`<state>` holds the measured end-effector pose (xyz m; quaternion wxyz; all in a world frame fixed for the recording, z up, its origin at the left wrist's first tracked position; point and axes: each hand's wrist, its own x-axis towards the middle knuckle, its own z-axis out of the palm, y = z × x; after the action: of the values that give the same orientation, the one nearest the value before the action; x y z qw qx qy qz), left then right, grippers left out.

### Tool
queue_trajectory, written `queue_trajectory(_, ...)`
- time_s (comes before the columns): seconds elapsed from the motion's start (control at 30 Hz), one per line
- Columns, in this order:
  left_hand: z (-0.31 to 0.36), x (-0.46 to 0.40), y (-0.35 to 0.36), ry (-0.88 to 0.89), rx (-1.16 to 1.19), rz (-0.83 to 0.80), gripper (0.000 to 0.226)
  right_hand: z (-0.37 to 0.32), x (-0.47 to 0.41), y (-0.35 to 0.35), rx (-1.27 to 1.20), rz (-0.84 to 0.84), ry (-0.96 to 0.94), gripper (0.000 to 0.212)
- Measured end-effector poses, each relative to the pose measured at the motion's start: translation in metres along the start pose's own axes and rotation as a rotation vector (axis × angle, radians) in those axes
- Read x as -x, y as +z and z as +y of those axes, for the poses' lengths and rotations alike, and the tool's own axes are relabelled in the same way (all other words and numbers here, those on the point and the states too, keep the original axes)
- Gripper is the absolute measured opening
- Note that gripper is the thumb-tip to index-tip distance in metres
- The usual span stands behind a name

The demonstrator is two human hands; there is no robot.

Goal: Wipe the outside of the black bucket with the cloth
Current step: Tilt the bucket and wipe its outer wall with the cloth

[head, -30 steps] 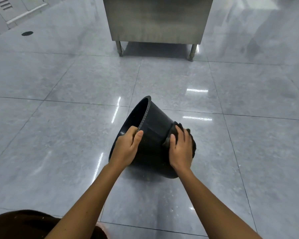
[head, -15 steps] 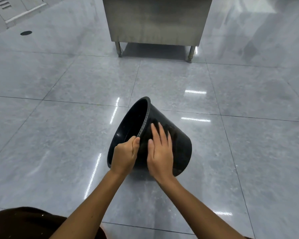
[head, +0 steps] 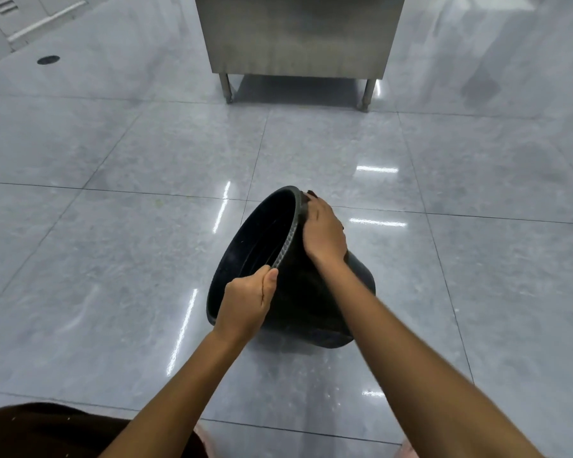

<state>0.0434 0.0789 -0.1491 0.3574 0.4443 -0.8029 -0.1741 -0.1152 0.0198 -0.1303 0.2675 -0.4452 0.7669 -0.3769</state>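
Observation:
The black bucket [head: 298, 302] lies tilted on its side on the grey tiled floor, its open mouth facing left and towards me. My left hand [head: 248, 302] grips the near part of the rim. My right hand [head: 323, 231] presses on the upper outside wall just behind the far rim. A dark cloth [head: 311, 195] peeks out as a small edge past the fingertips; the rest of it is hidden under the palm.
A stainless steel cabinet [head: 298, 31] on short legs stands at the back. A round floor drain [head: 48, 59] sits far left. White units [head: 17, 14] line the top left corner. My dark-clothed knee [head: 47, 431] fills the bottom left.
My right hand has slid with the cloth from the bucket's base end up along the outside wall to the rim. The left hand has kept its grip on the rim.

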Motion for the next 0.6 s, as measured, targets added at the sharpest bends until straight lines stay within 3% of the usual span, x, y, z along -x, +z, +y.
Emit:
queue_trajectory(0.1,0.0,-0.006,0.001,-0.043,-0.006,-0.003,0.054,0.023,0.064,0.01,0.043,0.189,-0.285,0.048)
queue_trajectory(0.17,0.002,-0.01,0.002,-0.055,0.001,-0.029,0.048,0.054,0.087,0.016,0.114,0.229,-0.298,0.049)
queue_trajectory(0.33,0.007,-0.014,0.0,-0.12,0.029,-0.018,0.042,0.127,0.098,0.012,0.099,0.264,0.045,0.052)
queue_trajectory(0.47,0.014,-0.018,0.0,-0.126,0.05,-0.014,0.038,0.1,0.063,-0.007,0.005,0.242,0.353,0.047)
queue_trajectory(0.5,0.013,-0.019,0.0,-0.141,0.054,-0.018,0.039,0.083,0.054,-0.009,-0.012,0.224,0.317,0.047)
queue_trajectory(0.6,0.013,-0.024,0.0,-0.127,0.026,-0.026,0.04,0.037,0.052,-0.002,0.033,0.161,-0.059,0.047)
